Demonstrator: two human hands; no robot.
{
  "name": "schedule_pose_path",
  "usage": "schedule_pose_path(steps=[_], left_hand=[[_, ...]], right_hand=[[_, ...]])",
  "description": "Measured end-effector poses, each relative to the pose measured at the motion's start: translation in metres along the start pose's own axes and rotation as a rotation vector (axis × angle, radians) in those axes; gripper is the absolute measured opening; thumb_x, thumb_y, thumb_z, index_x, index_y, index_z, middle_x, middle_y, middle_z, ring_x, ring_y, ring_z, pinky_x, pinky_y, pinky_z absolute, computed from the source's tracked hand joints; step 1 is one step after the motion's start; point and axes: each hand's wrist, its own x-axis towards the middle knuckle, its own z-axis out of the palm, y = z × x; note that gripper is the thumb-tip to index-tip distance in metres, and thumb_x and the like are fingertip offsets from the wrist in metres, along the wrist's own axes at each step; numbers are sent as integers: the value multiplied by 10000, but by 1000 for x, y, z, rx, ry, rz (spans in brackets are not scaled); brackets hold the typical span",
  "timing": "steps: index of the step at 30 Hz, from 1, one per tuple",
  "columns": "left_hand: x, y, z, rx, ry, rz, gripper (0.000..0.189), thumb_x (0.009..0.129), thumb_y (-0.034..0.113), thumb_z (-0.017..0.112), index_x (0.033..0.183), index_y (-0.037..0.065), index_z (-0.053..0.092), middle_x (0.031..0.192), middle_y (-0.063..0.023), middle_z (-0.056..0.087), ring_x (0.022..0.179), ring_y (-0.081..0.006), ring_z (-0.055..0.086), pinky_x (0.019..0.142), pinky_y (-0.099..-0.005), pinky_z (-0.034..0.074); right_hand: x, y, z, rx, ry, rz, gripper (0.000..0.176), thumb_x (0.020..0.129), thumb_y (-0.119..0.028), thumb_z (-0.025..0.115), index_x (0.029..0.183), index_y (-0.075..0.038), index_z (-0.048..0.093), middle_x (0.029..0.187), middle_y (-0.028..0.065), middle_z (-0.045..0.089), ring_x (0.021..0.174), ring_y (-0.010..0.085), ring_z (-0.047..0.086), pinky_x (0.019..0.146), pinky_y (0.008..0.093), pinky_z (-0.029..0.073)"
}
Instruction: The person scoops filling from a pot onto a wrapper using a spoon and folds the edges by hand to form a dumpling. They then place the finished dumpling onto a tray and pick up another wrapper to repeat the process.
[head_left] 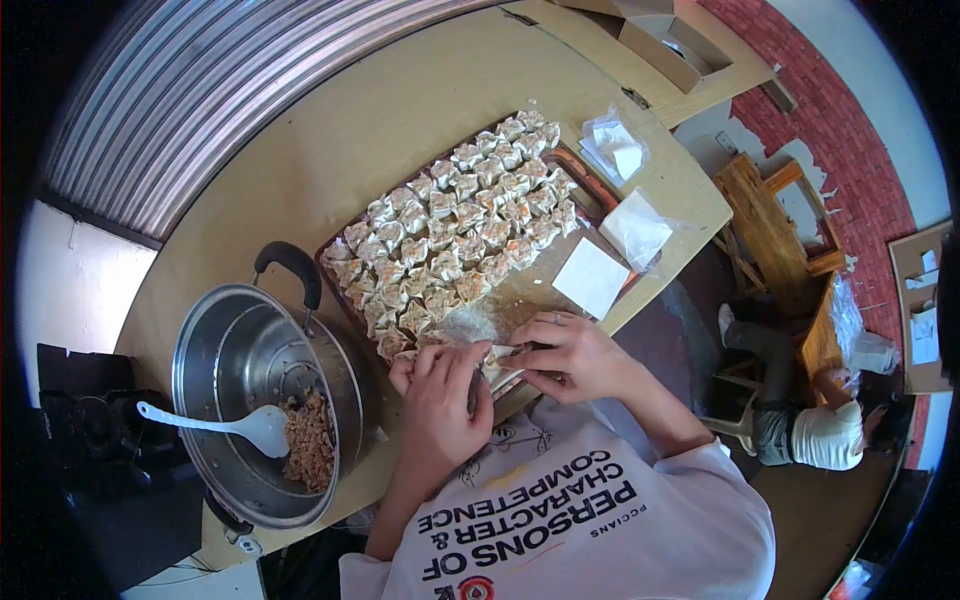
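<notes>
left hand | right hand | both pinch wrapper — tray just beyond

A makeshift food-preparation spot, perhaps a small stall or home kitchen, is suggested. A tray packed with folded dumplings is set on the wooden desk just beyond the fingers; a steel pot of minced filling is placed to their left. A corrugated metal shutter and brick-patterned wall are seen farther off.
</notes>
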Motion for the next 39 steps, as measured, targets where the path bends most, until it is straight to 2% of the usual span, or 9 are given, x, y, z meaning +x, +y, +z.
schedule_pose_path(steps=[9,12,14,18,24,26,33,39], left_hand=[[-6,4,-3,52,-83,-50,495,871,172,683,1352,98,595,1184,-85,672,1164,-270,568,985,-469,327],[-7,4,-5,18,-73,-11,547,859,180,706,1380,89,566,1195,-95,668,1137,-277,586,978,-467,334],[-7,7,-9,-85,-66,-40,540,827,125,742,1339,77,578,1182,-118,680,1087,-311,613,973,-462,334],[-12,1,-5,-110,-70,-28,555,849,174,736,1358,81,537,1227,-109,662,1141,-291,607,986,-460,346],[-16,-5,1,-60,-59,32,343,920,165,711,1248,123,625,1242,-66,668,1152,-268,607,1012,-456,337],[-16,-4,1,-62,-22,8,233,886,167,777,1107,138,709,1205,-36,706,1110,-252,629,990,-435,340],[-18,-9,11,26,47,31,192,883,211,788,1064,154,762,1150,21,743,1021,-204,641,957,-417,330],[-15,-14,15,62,102,53,183,876,211,793,1054,173,785,1109,31,754,984,-186,640,929,-416,320]], right_hand=[[-1,1,1,-22,7,-19,319,753,-91,797,1070,-123,783,1120,67,666,1021,281,678,887,399,578],[-2,3,3,6,-1,3,320,752,-88,799,1069,-123,783,1129,68,670,1035,284,678,891,401,579],[-2,2,3,3,14,20,322,749,-80,801,1067,-125,785,1115,73,674,1029,289,684,893,406,579],[-4,4,7,53,30,37,330,745,-61,800,1069,-118,788,1111,80,678,1027,302,689,898,413,577],[-4,4,6,172,75,82,345,745,-3,793,1078,-93,794,1111,104,703,1007,316,700,888,403,574],[-4,1,4,205,72,136,339,753,5,793,1080,-86,794,1101,113,711,986,314,706,870,397,577],[-3,3,0,247,40,153,337,760,4,789,1087,-79,791,1098,112,713,980,316,709,858,397,579],[-5,5,0,97,10,38,352,760,-16,780,1102,-97,779,1126,94,697,1029,304,699,897,408,577]])
